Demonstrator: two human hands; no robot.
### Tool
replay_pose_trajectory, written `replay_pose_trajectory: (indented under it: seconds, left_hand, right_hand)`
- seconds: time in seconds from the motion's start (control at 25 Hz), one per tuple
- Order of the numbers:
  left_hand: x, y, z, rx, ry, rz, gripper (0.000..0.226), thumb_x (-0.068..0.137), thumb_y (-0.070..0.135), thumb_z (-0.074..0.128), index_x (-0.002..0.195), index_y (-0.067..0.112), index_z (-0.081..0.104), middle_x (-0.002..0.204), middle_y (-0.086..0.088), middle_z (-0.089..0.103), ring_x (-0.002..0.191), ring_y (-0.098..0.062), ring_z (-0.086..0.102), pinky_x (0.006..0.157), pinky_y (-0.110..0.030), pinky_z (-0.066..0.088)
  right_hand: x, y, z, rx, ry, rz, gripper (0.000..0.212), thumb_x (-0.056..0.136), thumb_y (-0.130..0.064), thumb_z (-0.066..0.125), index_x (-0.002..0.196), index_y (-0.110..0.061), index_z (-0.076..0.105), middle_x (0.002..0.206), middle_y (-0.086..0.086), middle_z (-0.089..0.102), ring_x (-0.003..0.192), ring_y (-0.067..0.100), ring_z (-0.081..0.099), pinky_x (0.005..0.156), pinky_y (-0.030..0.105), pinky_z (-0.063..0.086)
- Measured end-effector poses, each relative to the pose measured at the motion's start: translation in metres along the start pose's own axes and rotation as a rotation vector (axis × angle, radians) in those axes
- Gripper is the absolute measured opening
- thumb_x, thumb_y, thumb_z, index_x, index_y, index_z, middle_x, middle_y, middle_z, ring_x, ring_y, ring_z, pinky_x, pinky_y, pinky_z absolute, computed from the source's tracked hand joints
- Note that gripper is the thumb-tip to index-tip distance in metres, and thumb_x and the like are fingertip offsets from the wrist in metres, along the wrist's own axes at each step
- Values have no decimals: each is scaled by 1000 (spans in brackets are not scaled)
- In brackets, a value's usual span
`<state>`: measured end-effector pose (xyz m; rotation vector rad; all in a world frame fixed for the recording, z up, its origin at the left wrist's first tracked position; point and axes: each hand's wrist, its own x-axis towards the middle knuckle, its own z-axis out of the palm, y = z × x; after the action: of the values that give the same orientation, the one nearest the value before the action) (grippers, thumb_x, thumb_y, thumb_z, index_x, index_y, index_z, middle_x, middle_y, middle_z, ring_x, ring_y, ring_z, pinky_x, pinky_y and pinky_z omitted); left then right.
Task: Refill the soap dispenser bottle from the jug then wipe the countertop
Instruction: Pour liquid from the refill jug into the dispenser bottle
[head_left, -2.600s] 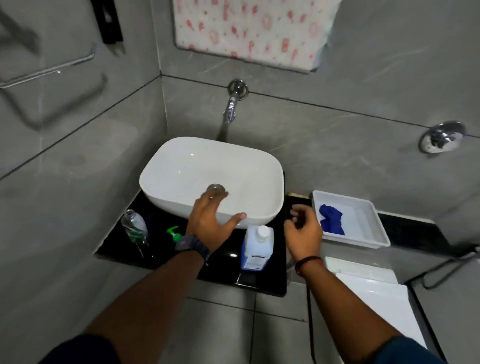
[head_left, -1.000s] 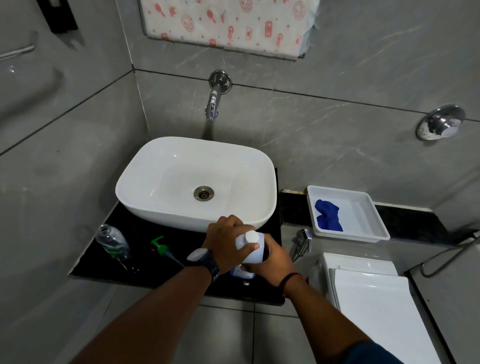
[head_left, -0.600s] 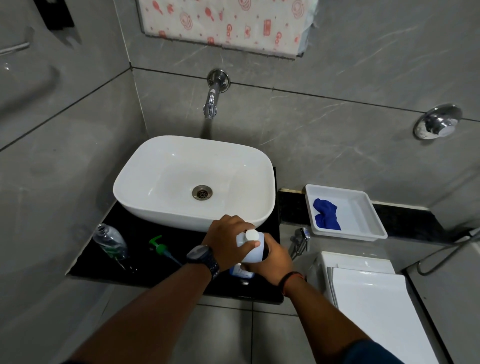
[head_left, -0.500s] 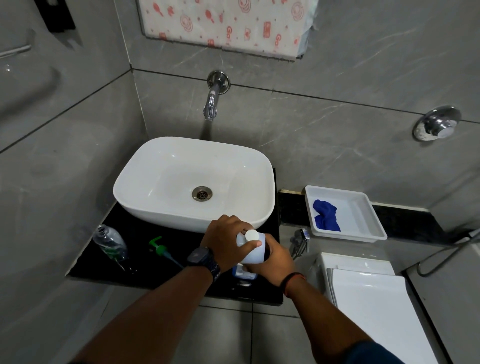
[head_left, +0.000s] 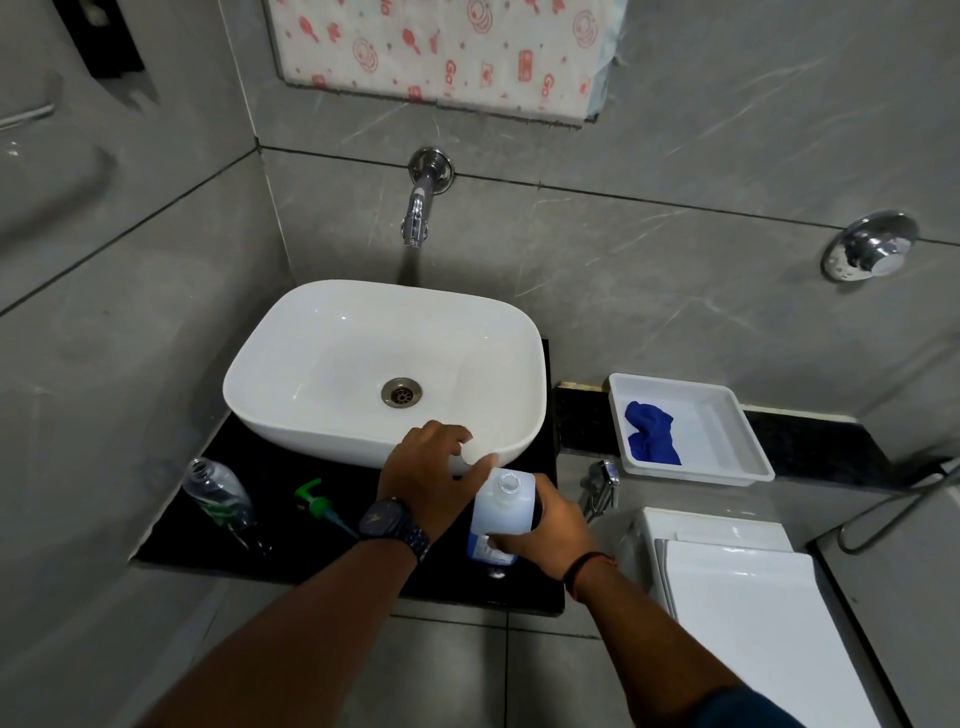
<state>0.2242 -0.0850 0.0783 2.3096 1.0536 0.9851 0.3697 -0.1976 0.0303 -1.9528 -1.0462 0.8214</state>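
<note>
- Low and centre in frame, the jug (head_left: 501, 512) stood uncapped on the countertop (head_left: 291, 551); the right hand (head_left: 545, 530) wrapped its body.
- The left hand (head_left: 431, 478) pinched the cap (head_left: 475, 453).
- Probably stiff plastic, heavy with liquid, perhaps slippery: best gripped mid-body.

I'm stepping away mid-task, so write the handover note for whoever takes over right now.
Left hand: shut on the white cap, just off the jug.
Right hand: shut on the jug, upright on the black countertop, mouth open.
Dispenser bottle: open, at the counter's left end; its green pump lies beside it.
Blue cloth: in the white tray.
Done: jug uncapped.
Left: pour, refit pump, recap jug, wipe counter.
</note>
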Motion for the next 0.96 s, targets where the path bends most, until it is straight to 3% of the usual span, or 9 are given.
replay_pose_trajectory:
  seconds: [0.08,0.2,0.4,0.76,0.96]
  left_hand:
    - [-8,-21,-1,32,-24,-35,28,72,41,72,88,20,63,83,1,62,79,-21,56,65,-33,48]
    - [-21,-48,5,98,-188,-78,27,75,38,69,94,19,64,93,-3,63,87,-27,57,72,-38,49]
    - [-40,-72,30,184,-469,-85,28,81,35,60,106,22,62,111,-2,58,100,-25,52,83,-39,45]
    - [-60,-102,64,217,-492,-85,29,79,25,64,107,18,63,111,-8,59,99,-33,53,79,-38,47]
    - [-51,-107,41,122,-377,-188,76,56,41,82,123,20,55,122,-10,52,108,-33,48,89,-41,45]
  right_hand:
    - [0,1,1,4,-3,-6,71,55,-30,86,117,-35,51,103,-12,62,91,4,59,67,12,46]
    - [1,5,3,4,-2,-23,72,56,-29,87,118,-33,51,104,-13,62,92,1,60,66,9,45]
    - [0,16,9,18,42,-59,71,52,-40,85,114,-45,49,103,-21,64,91,-10,58,67,8,46]
    - [7,35,18,-11,73,-90,75,54,-45,86,119,-46,47,109,-26,62,99,-2,60,76,15,50]
    - [8,34,22,-1,75,-85,76,53,-44,87,117,-51,46,108,-29,62,99,-4,60,78,20,53]
